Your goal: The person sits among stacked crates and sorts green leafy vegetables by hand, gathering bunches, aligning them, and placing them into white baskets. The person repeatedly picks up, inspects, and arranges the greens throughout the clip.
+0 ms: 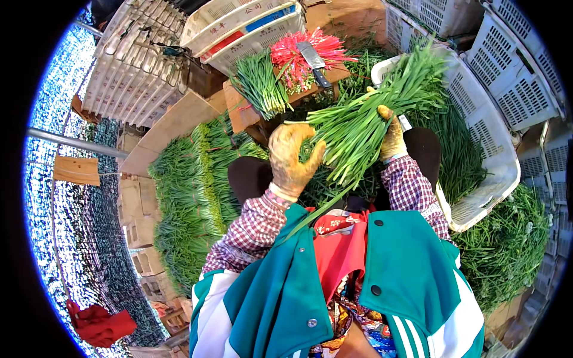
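Note:
My right hand (391, 132), in a yellow-stained glove, grips a loose bunch of green chives (358, 125) from its right side, thumb on top. The cut pale ends point towards me and to the left, while the leafy tips spread over a white plastic crate. My left hand (292, 156), gloved as well, is curved beside the stem ends with its thumb and fingers apart. A thin stem shows just past its fingertips. One long blade (313, 215) hangs down from the bunch across my green jacket.
A wooden stool (244, 120) bears a tied chive bundle (264, 83), red-pink ties (291, 58) and a cleaver (312, 56). Bundled chives (192, 192) lie in rows at left. The white crate (490, 197) holds loose chives; cuttings (501, 246) lie beside it. Stacked crates (138, 80) stand behind.

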Tool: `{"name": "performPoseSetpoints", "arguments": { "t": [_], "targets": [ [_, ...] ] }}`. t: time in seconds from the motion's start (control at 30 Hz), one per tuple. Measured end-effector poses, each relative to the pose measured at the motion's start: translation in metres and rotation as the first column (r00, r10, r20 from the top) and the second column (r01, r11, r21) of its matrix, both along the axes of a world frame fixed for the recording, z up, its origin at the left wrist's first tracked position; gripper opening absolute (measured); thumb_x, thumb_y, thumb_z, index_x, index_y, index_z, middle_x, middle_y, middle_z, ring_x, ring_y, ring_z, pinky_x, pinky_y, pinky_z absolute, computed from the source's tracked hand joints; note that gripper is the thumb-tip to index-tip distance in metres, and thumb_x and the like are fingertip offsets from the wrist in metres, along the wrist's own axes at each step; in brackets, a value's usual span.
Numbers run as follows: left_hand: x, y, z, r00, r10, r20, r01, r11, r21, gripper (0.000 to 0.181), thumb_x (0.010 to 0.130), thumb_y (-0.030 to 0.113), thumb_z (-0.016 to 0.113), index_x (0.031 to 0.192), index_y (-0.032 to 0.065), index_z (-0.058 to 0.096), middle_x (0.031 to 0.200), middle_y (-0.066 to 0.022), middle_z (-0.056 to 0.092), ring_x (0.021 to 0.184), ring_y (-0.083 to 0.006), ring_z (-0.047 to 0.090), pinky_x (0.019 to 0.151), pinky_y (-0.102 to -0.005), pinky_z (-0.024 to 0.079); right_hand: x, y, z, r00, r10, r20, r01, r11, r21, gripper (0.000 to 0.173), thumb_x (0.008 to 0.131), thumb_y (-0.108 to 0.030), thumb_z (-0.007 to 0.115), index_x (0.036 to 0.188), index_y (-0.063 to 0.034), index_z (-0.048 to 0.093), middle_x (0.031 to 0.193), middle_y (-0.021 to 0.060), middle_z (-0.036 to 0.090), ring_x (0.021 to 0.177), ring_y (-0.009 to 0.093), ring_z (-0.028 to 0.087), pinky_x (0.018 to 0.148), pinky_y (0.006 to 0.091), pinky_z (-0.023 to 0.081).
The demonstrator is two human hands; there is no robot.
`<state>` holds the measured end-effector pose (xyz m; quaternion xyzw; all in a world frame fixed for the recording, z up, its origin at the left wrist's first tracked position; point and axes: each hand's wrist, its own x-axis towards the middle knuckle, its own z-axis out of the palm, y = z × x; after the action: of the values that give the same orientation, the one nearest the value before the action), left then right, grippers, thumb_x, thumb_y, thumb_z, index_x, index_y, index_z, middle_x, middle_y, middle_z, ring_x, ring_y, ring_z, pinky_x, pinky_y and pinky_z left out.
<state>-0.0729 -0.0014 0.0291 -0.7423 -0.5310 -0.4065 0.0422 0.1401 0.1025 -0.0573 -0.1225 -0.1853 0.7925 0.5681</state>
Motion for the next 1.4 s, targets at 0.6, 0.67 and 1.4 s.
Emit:
{"name": "performPoseSetpoints", "arguments": {
  "t": [0.6, 0.67, 1.4],
  "targets": [
    [-0.003, -0.017, -0.103, 0.47, 0.339, 0.815, 0.568, 0.591, -0.573, 0.058, 0.088, 0.036, 0.064, 0.128, 0.0009, 0.042, 0.101, -0.0102, 0.059, 0.071, -0.0121, 0.058, 0.064, -0.0235, 0.048, 0.012, 0.003, -0.012, 0.994, -0.091, 0.056, 0.099, 0.979, -0.178, 0.049, 0.078, -0.034, 0.067, 0.117, -0.006, 0.057, 0.105, 0.0072, 0.062, 0.091, 0.023, 0.061, 0.079, 0.0378, 0.052],
    [0.02, -0.013, -0.065, 0.658, 0.307, 0.687, 0.458, 0.561, -0.689, 0.037, 0.089, 0.027, 0.063, 0.109, -0.0018, 0.052, 0.087, -0.0073, 0.061, 0.07, -0.0107, 0.057, 0.061, -0.0233, 0.047, 0.011, 0.0, -0.007, 0.994, -0.094, 0.063, 0.103, 0.985, -0.142, 0.05, 0.079, -0.034, 0.066, 0.12, -0.0066, 0.056, 0.106, 0.0067, 0.062, 0.091, 0.022, 0.061, 0.08, 0.037, 0.052],
    [0.049, 0.042, 0.03, 0.781, -0.442, 0.441, 0.615, 0.671, -0.415, 0.038, 0.088, 0.016, 0.063, 0.121, 0.0004, 0.054, 0.118, -0.0099, 0.057, 0.101, -0.0148, 0.058, 0.09, -0.0297, 0.046, -0.008, -0.019, -0.043, 0.99, -0.037, 0.133, 0.078, 0.946, -0.316, 0.039, 0.081, -0.033, 0.068, 0.112, -0.0105, 0.06, 0.107, 0.005, 0.062, 0.099, 0.021, 0.057, 0.087, 0.0399, 0.047]
  ]
}}
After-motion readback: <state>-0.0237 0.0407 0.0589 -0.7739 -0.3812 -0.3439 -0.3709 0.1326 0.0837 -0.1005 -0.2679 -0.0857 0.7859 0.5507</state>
